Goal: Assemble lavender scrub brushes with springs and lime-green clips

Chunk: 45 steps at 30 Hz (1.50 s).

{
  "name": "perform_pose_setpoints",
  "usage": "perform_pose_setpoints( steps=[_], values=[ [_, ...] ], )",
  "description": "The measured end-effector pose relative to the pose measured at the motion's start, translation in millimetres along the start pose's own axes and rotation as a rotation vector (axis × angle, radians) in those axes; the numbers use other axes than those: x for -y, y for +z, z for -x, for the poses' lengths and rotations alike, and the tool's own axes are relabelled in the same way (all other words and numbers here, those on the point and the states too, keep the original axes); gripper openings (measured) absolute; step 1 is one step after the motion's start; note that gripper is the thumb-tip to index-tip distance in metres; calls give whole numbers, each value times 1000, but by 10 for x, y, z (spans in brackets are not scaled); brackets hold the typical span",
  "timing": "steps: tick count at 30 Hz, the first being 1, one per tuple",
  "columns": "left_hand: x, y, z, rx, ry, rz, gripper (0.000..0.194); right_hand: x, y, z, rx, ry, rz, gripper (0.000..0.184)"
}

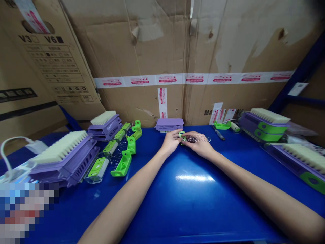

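Observation:
Near the back of the blue table, both my hands meet around a small green plastic part [181,134]. My left hand [171,141] grips this part from the left, fingers closed on it. A thin metal spring [196,138] stretches out to the right across my right hand [199,143], whose fingers pinch the spring's left end against the green part. Exactly how the spring meets the part is hidden by my fingers. Just behind my hands lies a purple brush body [169,124], bristles down.
On the left stand stacked purple brushes [62,152], green-and-clear pieces [99,168], springs [118,152] and green brackets [122,165]. A pen-like tool [218,133], another green bracket [222,125] and more brushes [266,127] lie right. Cardboard [142,51] walls the back of the table [193,203].

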<state>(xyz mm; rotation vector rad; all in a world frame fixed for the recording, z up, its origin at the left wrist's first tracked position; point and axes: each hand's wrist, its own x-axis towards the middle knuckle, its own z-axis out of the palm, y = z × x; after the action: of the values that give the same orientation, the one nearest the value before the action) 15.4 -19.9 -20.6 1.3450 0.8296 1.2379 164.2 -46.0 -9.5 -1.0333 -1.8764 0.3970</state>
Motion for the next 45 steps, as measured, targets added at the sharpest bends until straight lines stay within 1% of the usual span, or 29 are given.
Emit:
perform_pose_setpoints(
  steps=[6, 9, 15, 22, 26, 31, 34, 37, 40, 45],
  values=[
    [2, -3, -9, -8, -25, -23, 39, -9, 24, -9, -35, 69, -93, 16],
    [-17, -11, -16, 16, -36, -6, 40, -12, 23, -12, 9, 115, -129, 17],
    [-54, -55, -18, 123, -70, 28, 45, -20, 13, -20, 101, 157, -237, 19],
    [-66, -69, -23, 138, -90, 27, 45, -70, -3, -29, 146, 130, -221, 20],
    [-74, -72, -24, 141, -103, 30, 47, -76, -8, -31, 149, 112, -191, 22],
    [-88, -23, -4, 68, -124, 26, 50, -44, -10, -15, 134, 43, -130, 19],
    [-100, 22, 15, 16, -113, 25, 49, -35, -4, -3, 91, -15, -48, 16],
    [-113, 43, 26, -13, -104, 4, 48, -44, 10, -4, -8, -60, 32, 13],
    [-114, 39, 21, -10, -102, -25, 47, -53, 21, -14, -50, -54, 62, 13],
    [-82, 20, -1, 38, -94, -52, 46, -56, 12, -17, 16, 1, 56, 9]
  ],
)
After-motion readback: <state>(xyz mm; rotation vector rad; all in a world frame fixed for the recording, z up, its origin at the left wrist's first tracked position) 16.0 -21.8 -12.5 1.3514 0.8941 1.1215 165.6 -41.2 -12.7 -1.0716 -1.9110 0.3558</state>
